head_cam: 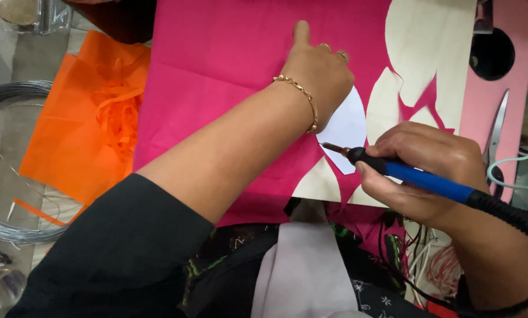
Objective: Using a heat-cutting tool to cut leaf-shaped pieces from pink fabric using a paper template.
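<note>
- Your right hand is closed around a blue-handled hot cutting tool; its metal tip meets the pink paper sheet at the lower edge of the white template.
- Your left hand presses flat, fingers spread and holding nothing, on that template, which lies on the pink sheet.
- Left of the pink sheet lies orange paper, shredded at its middle.
- Right of the pink sheet lie scissors.

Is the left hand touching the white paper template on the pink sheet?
Touching. The head view shows the left hand pressed flat over the white template's upper edge on the pink sheet, with no gap.
</note>
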